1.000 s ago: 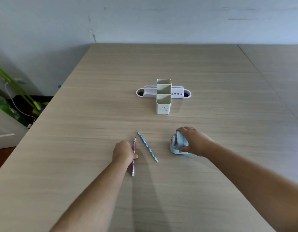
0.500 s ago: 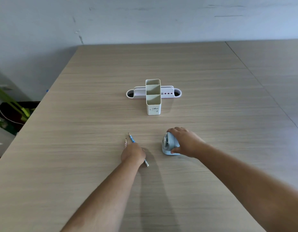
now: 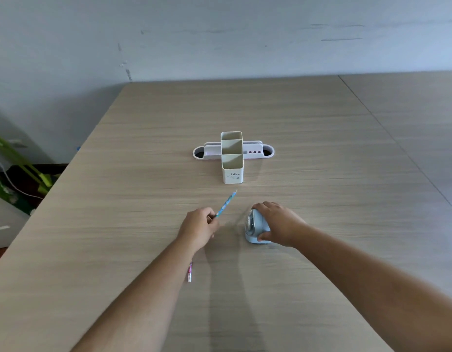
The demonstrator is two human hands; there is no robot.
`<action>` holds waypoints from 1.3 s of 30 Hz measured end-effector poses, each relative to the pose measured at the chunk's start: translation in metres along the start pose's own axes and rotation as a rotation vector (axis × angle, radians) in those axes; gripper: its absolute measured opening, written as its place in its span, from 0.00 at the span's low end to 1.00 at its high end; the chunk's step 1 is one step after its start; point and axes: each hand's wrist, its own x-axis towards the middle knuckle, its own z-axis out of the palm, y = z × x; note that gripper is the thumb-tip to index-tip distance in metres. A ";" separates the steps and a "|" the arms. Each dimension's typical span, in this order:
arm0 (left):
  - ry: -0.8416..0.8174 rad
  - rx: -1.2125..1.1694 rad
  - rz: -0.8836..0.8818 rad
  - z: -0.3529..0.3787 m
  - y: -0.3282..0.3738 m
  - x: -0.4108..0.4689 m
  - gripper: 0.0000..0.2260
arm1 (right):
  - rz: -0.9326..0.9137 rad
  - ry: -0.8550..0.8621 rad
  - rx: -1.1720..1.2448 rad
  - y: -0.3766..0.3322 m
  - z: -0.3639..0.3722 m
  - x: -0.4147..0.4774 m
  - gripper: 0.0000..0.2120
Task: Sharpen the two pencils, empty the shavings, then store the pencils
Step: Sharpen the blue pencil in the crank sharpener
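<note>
My left hand (image 3: 198, 226) pinches the thin blue patterned pencil (image 3: 226, 204) at centre frame; it is light, stiff, tip fragile. My right hand (image 3: 275, 223) grips the smooth pale blue sharpener (image 3: 254, 228) on the tabletop (image 3: 321, 148).

The organiser (image 3: 232, 156) stands on the worktop (image 3: 321, 153) ahead of me, centred. Nearer to me and slightly right, the sharpener (image 3: 254, 227) sits under my right hand (image 3: 276, 223). To its left, my left hand (image 3: 198, 228) holds one pencil (image 3: 226, 203) angled toward the organiser. The second pencil (image 3: 189, 273) lies on the worktop nearest me, partly under my left forearm.
</note>
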 end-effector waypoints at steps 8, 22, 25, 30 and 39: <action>0.007 0.216 -0.032 -0.022 -0.029 -0.001 0.05 | 0.006 -0.006 0.000 -0.001 -0.002 0.000 0.37; -0.085 0.109 0.126 0.003 0.004 0.005 0.08 | -0.027 0.007 -0.008 -0.005 0.001 0.001 0.35; -0.089 0.111 0.141 0.007 0.005 0.006 0.07 | -0.021 0.008 -0.004 -0.009 0.004 0.005 0.35; -0.122 0.206 0.149 -0.001 0.009 0.007 0.11 | -0.011 -0.048 0.158 -0.001 0.001 0.001 0.42; -0.210 0.699 0.471 0.042 0.083 0.004 0.47 | 0.342 -0.049 0.442 0.058 0.000 -0.034 0.11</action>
